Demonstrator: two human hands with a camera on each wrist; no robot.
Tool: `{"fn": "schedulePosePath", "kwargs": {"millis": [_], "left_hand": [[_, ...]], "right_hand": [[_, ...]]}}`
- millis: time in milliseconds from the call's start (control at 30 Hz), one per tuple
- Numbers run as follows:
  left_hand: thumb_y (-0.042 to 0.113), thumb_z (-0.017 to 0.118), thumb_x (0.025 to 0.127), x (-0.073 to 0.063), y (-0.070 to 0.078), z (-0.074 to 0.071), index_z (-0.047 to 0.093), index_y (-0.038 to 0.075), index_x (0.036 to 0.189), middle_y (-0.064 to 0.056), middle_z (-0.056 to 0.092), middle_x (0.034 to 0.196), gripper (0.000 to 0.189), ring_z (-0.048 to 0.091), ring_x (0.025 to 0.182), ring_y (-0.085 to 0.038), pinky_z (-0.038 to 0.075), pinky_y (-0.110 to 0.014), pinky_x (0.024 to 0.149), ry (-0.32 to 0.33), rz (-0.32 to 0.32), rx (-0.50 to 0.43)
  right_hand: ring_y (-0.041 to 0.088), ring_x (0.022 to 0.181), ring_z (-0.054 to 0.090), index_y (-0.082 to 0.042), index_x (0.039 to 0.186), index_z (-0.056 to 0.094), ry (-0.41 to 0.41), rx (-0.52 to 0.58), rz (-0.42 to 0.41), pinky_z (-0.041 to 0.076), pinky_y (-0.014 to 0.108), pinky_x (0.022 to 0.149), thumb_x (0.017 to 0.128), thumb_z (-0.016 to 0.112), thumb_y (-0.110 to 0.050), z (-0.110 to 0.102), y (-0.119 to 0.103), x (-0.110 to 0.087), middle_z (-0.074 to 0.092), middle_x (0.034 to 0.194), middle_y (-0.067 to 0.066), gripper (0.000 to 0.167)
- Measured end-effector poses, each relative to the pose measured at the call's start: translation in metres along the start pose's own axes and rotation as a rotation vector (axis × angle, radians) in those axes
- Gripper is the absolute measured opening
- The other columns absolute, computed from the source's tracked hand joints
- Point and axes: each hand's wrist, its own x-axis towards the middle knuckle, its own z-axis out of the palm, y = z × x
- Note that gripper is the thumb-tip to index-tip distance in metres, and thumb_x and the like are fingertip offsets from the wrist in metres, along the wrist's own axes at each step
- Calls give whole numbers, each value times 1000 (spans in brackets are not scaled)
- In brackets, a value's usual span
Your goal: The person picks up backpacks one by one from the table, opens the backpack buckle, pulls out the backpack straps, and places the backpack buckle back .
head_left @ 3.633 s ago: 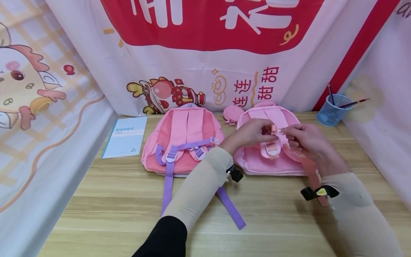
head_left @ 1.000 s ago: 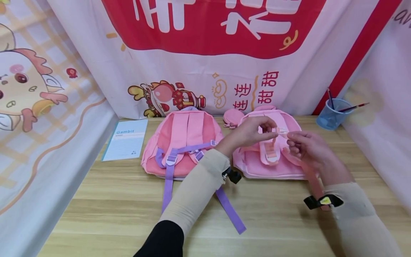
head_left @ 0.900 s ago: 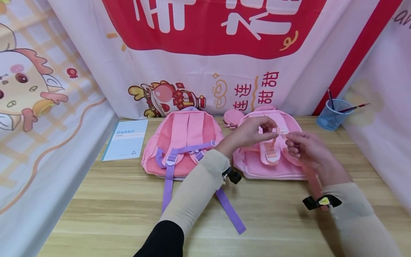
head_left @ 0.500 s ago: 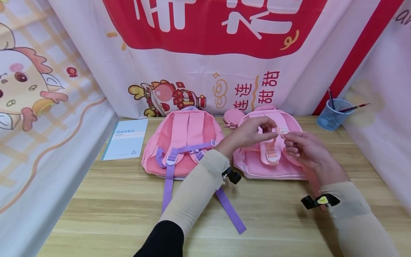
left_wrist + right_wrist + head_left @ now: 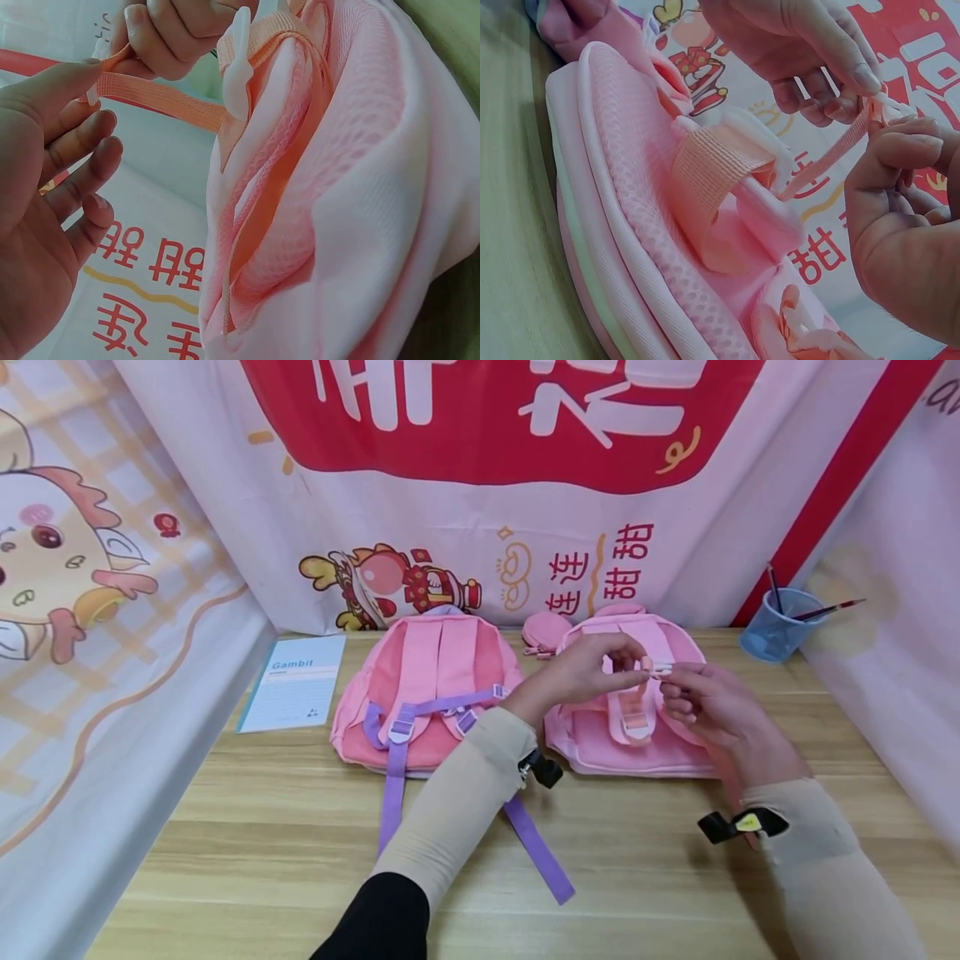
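Observation:
A pink backpack (image 5: pixel 600 752) lies on the table at the right, its padded strap ends and peach webbing facing up in the head view. Above it my left hand (image 5: pixel 592 664) pinches a small white plastic buckle (image 5: pixel 95 91) between thumb and fingertip. Peach webbing (image 5: pixel 161 99) runs from the bag to this buckle. Close beside it, my right hand (image 5: pixel 712 702) pinches the webbing's end at the buckle, other fingers curled. In the right wrist view, the webbing (image 5: pixel 832 150) rises from the bag to both hands' fingertips, which partly hide the buckle.
Another pink backpack (image 5: pixel 438 652) with purple straps lies to the left, partly behind the left forearm. A blue-white notebook (image 5: pixel 292 685) is farther left. A round pink pouch (image 5: pixel 545 632) sits behind, and a blue cup (image 5: pixel 772 631) with brushes stands at the back right.
Both hands stay at the buckle above the right backpack. Over the last second my right hand shifts slightly left toward the left fingertips; the left hand hardly moves.

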Motion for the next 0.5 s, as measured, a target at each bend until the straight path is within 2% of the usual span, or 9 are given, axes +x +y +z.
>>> {"fn": "schedulePosePath", "kwargs": {"millis": [200, 333, 500], "left_hand": [[23, 75, 104, 0, -2, 1, 74, 11, 120, -1, 73, 104, 20, 64, 97, -8, 52, -18, 86, 12, 5, 2], [23, 76, 103, 1, -2, 2, 74, 11, 121, -1, 73, 106, 21, 64, 98, -8, 53, -20, 88, 12, -4, 2], [23, 76, 103, 2, -2, 2, 73, 12, 120, 0, 72, 104, 20, 63, 96, -8, 52, -18, 84, -3, -8, 2]], "right_hand": [[14, 69, 56, -16, 104, 83, 52, -18, 9, 54, 22, 65, 109, 65, -25, -7, -2, -4, 71, 83, -1, 20], [13, 70, 59, -17, 105, 83, 73, -40, 22, 56, 21, 67, 107, 69, -26, -9, -2, -4, 73, 84, -1, 17], [14, 71, 58, -17, 107, 81, 86, -37, 11, 56, 22, 68, 106, 71, -25, -8, -2, -4, 74, 86, -1, 13]]}}
